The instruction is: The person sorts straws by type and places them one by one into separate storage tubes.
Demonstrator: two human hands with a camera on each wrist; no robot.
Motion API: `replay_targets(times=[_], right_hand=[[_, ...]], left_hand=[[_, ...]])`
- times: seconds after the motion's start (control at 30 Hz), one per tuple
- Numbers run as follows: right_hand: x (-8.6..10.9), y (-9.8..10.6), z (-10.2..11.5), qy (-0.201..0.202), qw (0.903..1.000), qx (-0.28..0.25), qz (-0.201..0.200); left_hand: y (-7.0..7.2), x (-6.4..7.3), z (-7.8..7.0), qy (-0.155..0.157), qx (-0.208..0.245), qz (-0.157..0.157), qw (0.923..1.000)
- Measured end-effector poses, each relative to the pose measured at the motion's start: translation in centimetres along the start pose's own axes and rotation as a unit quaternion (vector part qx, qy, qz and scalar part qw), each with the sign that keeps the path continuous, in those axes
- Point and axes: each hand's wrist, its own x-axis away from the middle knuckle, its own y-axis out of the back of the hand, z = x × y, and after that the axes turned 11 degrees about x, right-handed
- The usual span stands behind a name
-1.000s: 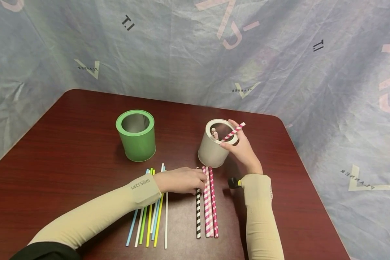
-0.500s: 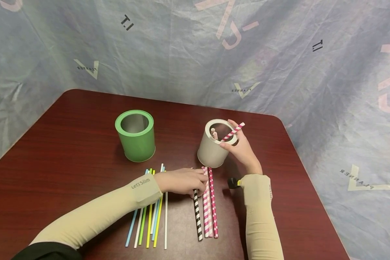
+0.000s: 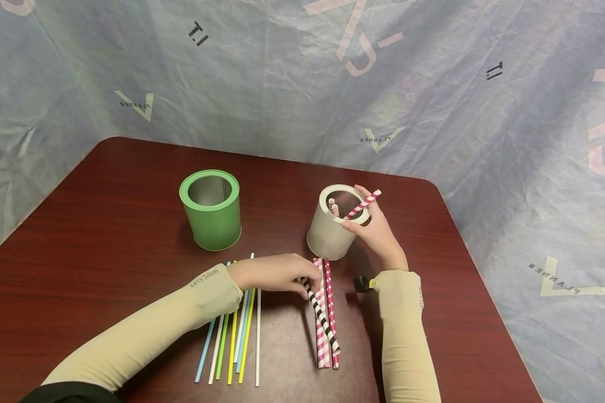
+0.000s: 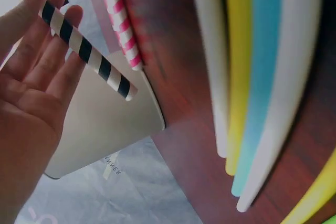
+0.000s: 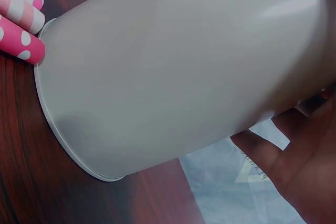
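My left hand (image 3: 274,272) pinches a black-and-white striped paper straw (image 3: 322,316) near its far end. The straw slants across the pink straws, its near end toward me. In the left wrist view the thumb and fingers hold the same straw (image 4: 86,51) in front of the can. With thumb and fingers at the rim, my right hand (image 3: 378,229) grips the off-white can (image 3: 327,235), which stands on the table. A pink-and-white striped straw (image 3: 364,202) leans out of it, and a few pale straw ends (image 3: 334,208) show inside. The can's wall (image 5: 173,72) fills the right wrist view.
Pink striped straws (image 3: 320,347) and a pink dotted straw (image 3: 332,313) lie in front of the can. Several thin blue, white, green and yellow straws (image 3: 232,347) lie under the left forearm. A green can (image 3: 214,226) stands at left on the dark red table (image 3: 131,224).
My left hand has picked up the black-and-white straw from beside the pink straws and raised its far end; its near end has swung right over them. The right hand stays on the can.
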Motion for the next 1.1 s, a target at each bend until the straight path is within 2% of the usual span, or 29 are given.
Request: replay_targets(times=[0.1, 0.4, 0.53, 0.77, 0.87, 1.1], right_hand=[[-0.02, -0.02, -0.06, 0.000, 1.0000, 0.007, -0.002], [0.09, -0.02, -0.12, -0.007, 1.0000, 0.004, -0.002], [0.06, -0.03, -0.12, -0.003, 1.0000, 0.000, 0.000], [-0.07, -0.06, -0.04, 0.003, 1.0000, -0.001, -0.003], [-0.04, -0.05, -0.03, 0.003, 1.0000, -0.001, -0.004], [-0.05, -0.10, 0.03, 0.002, 1.0000, -0.008, -0.004]], left_hand=[[0.28, 0.11, -0.26, -0.013, 0.035, -0.017, 0.9991], [0.50, 0.12, -0.70, -0.007, 0.107, -0.041, 0.9934], [0.46, 0.12, -0.69, -0.016, 0.117, -0.048, 0.9919], [0.56, 0.15, -0.46, -0.051, 0.125, -0.070, 0.9884], [0.58, 0.25, -0.39, -0.048, 0.127, -0.088, 0.9869], [0.74, 0.74, -0.46, -0.015, 0.154, -0.134, 0.9789]])
